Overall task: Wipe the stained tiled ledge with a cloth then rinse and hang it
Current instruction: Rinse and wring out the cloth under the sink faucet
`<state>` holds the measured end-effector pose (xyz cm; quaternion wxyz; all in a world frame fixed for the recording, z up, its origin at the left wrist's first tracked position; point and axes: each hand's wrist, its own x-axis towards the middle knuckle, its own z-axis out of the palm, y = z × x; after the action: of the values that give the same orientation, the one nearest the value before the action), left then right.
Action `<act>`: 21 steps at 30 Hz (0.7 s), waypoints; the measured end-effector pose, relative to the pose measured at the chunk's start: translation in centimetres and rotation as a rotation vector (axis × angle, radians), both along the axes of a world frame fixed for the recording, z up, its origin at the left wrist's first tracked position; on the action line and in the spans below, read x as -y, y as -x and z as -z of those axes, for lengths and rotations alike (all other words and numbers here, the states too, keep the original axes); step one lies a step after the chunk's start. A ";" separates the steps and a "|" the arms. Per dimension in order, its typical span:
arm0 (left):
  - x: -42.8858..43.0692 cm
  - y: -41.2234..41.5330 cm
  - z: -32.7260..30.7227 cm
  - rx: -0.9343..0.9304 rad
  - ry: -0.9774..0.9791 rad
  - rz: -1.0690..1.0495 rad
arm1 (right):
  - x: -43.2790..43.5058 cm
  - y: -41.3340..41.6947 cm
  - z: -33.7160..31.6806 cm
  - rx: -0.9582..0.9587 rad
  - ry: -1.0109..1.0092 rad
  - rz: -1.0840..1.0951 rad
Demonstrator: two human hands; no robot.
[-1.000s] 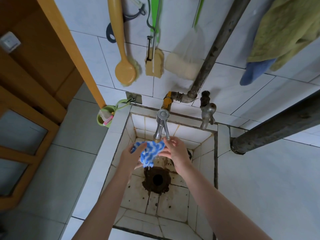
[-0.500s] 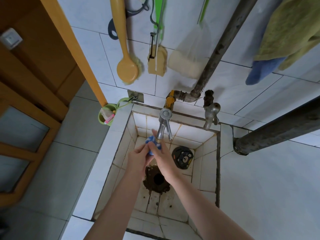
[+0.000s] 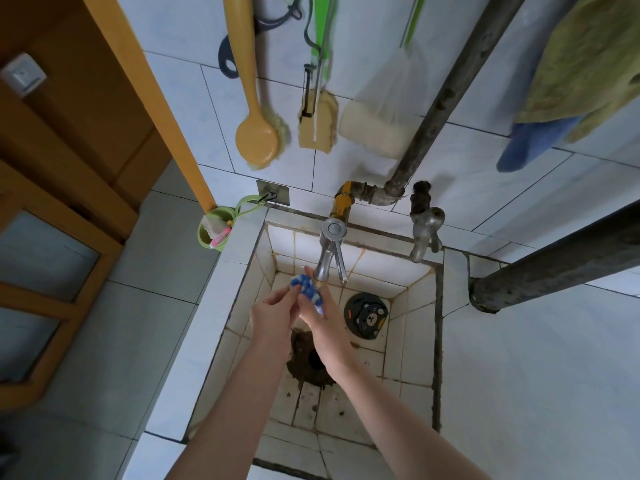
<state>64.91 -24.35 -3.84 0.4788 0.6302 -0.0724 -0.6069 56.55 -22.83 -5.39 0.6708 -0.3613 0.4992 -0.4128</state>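
Note:
A blue and white cloth (image 3: 307, 289) is bunched small between my two hands, right under the spout of the chrome tap (image 3: 329, 252). My left hand (image 3: 273, 311) pinches the cloth from the left. My right hand (image 3: 320, 322) grips it from the right, fingers wrapped round it. Both hands hover over the tiled sink basin (image 3: 408, 341), above its dark rusty drain hole (image 3: 310, 360). The white tiled ledge (image 3: 214, 327) runs along the sink's left side. Most of the cloth is hidden inside my hands.
A round black drain cover with a bear face (image 3: 366, 315) lies in the basin. An old second tap (image 3: 424, 232) sits to the right. Brushes (image 3: 258, 133) and a sponge bag hang on the wall, towels (image 3: 568, 81) at top right. A green cup (image 3: 214, 228) hangs at the ledge's far end.
The cloth was spread between my hands a second ago; now it is squeezed into a small bunch. My hands have come together under the tap, uncovering the bear drain cover.

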 end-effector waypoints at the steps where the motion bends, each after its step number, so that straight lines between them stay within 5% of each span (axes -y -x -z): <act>1: 0.0 0.2 0.0 -0.015 0.003 0.004 | -0.1 -0.2 0.4 -0.002 0.011 0.013; 10: -1.0 0.5 0.9 0.185 -0.009 0.113 | 2.4 -0.1 -0.1 -0.309 -0.236 0.203; 14: -0.6 0.0 1.0 0.200 0.027 0.072 | 2.3 0.4 -0.7 -0.037 -0.270 0.197; 18: -0.8 -0.1 0.6 0.089 0.048 0.074 | 0.9 1.0 -0.4 -0.143 -0.066 0.045; 21: -1.3 -0.1 0.6 0.026 0.028 0.039 | 0.1 1.2 0.1 -0.035 -0.067 -0.028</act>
<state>65.01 -23.10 -4.49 0.4749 0.6297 -0.0991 -0.6068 55.39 -22.96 -5.53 0.6793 -0.3528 0.5192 -0.3802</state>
